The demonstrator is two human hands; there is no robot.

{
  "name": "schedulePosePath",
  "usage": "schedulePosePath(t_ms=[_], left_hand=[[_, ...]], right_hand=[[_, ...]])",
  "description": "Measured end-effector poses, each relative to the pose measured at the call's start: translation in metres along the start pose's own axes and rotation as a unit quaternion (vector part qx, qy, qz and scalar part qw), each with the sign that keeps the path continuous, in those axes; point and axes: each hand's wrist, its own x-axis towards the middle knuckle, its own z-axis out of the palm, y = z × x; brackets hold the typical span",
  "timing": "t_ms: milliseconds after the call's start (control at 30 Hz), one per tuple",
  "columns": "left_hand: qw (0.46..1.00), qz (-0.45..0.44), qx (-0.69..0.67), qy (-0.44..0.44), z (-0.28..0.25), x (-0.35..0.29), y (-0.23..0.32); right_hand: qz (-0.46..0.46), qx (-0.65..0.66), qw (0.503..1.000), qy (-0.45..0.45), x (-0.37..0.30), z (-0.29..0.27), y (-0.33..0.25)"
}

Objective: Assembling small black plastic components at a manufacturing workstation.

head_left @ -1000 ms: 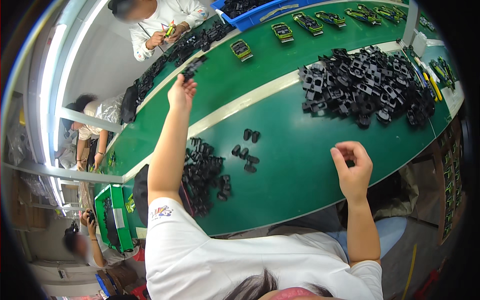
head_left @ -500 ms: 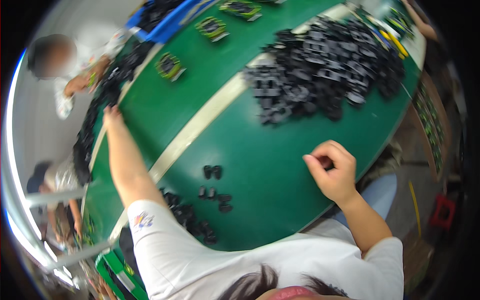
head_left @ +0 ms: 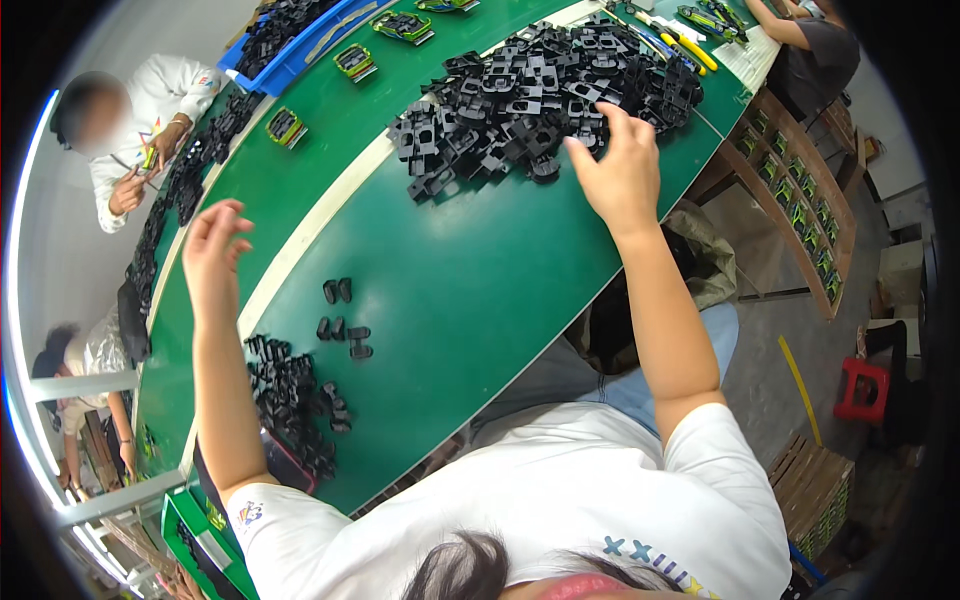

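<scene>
My right hand (head_left: 622,178) reaches to the near right edge of a large heap of black plastic frames (head_left: 520,100). Its thumb and fingers are spread apart and nothing shows between them. Above the green table on the left, my left hand (head_left: 213,245) hangs with loosely bent fingers, slightly apart, and no object shows in it. Small black plastic pieces (head_left: 346,328) stand in pairs on the table to the right of my left forearm. Closer to me lies a looser pile of small black parts (head_left: 290,395), partly hidden behind that forearm.
Green-and-black assembled pieces (head_left: 287,128) sit in a row beyond the pale strip (head_left: 320,222). A blue bin (head_left: 290,60) of black parts stands at the far left. Yellow-handled tools (head_left: 692,50) lie behind the heap. Co-workers sit across the table and at the far right.
My left hand has drawn back from the table's far left edge. The right hand has moved forward from the near side to the heap, and its curled fingers have spread.
</scene>
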Motion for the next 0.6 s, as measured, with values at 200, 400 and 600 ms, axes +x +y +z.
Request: schedulePosePath(t_ms=[200,400,600], left_hand=[[0.968,0.054,-0.011,-0.245,0.084,-0.152,0.026],[0.952,-0.059,-0.055,-0.296,0.11,-0.206,-0.011],[0.923,-0.109,-0.22,-0.295,0.124,-0.213,-0.031]], right_hand=[[-0.041,-0.035,0.997,-0.053,-0.008,0.018,0.011],[-0.031,0.108,0.992,-0.057,-0.052,-0.019,-0.006],[0.151,0.465,0.855,-0.175,-0.113,-0.053,-0.048]])
